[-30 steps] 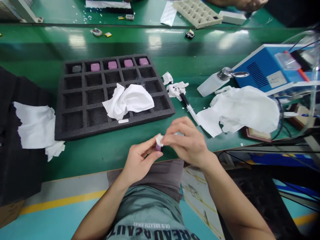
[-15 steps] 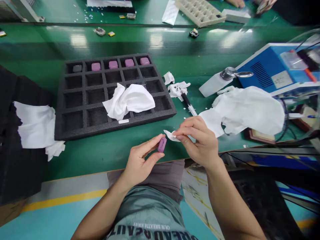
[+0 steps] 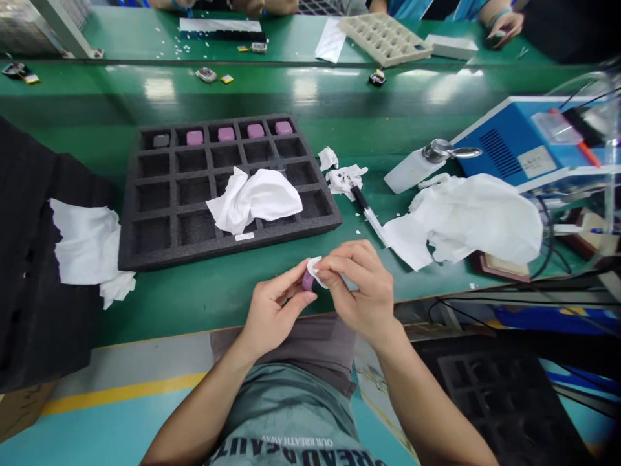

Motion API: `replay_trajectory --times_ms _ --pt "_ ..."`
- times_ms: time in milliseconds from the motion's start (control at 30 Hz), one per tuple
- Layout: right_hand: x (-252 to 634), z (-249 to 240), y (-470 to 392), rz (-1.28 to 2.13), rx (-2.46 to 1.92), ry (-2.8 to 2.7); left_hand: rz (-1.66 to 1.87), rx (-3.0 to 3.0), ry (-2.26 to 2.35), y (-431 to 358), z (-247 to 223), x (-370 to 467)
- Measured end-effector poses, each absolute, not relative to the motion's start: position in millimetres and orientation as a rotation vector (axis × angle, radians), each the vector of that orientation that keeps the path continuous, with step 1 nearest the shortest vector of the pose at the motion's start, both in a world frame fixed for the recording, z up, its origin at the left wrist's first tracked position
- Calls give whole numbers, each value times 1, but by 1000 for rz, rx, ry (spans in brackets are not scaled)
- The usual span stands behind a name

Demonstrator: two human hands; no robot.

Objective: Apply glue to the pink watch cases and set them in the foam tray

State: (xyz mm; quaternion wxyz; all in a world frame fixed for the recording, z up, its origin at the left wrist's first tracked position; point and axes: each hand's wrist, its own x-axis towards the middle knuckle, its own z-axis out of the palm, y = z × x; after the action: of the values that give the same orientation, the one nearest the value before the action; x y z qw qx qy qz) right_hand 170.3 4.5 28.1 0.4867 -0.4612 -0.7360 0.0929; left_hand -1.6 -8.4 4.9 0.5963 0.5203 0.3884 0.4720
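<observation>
Between the thumb and fingers of my left hand is a small purple case, held over the bench's front edge. My right hand pinches a small white wipe, which touches the top and right side of the case and partly covers it. Beyond my hands lies a black foam tray with purple cases and one dark case in its back row. A crumpled white cloth rests across the tray's front compartments.
White cloths lie at the right beside a pump bottle and a blue machine. A black pen-like tool touches a stained wipe. Black foam stands at left. Across the bench, other people's hands show.
My right hand has moved left and brought the wipe against the purple case. The camera view has shifted slightly, showing more of the people across the bench.
</observation>
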Motion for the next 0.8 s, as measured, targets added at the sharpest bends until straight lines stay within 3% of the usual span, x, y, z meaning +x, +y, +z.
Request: replay_trajectory --times_ms 333,800 --pt "162 24 -8 601 -1250 -1485 1146 1222 863 -8 3 -2" --pt "158 33 -10 250 -1186 -1658 1046 1045 782 -4 9 -9"
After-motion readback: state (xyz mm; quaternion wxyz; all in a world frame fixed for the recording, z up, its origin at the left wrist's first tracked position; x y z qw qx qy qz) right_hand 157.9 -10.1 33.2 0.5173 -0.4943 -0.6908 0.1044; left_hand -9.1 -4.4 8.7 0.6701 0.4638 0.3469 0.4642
